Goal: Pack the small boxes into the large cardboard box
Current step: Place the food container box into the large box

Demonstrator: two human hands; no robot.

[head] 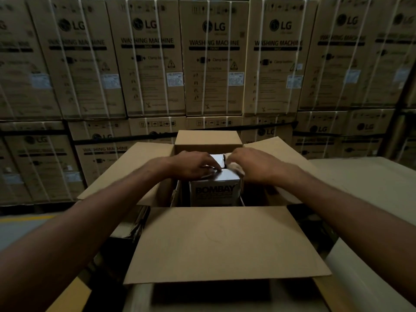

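A large cardboard box (220, 242) stands open in front of me, all its flaps spread outward. Inside it sits a small grey-white box (215, 193) printed "BOMBAY", its top near the rim. My left hand (193, 165) lies over the left part of that top, fingers curled down on it. My right hand (249, 164) lies over the right part, its fingertips around the top edge. More small boxes seem to stand behind the printed one, mostly hidden by my hands.
A wall of strapped washing-machine cartons (213, 59) rises close behind the large box. A pale flat surface (364, 176) extends to the right. A white roll (351, 273) lies at lower right. Grey floor with a yellow line (24, 218) shows at left.
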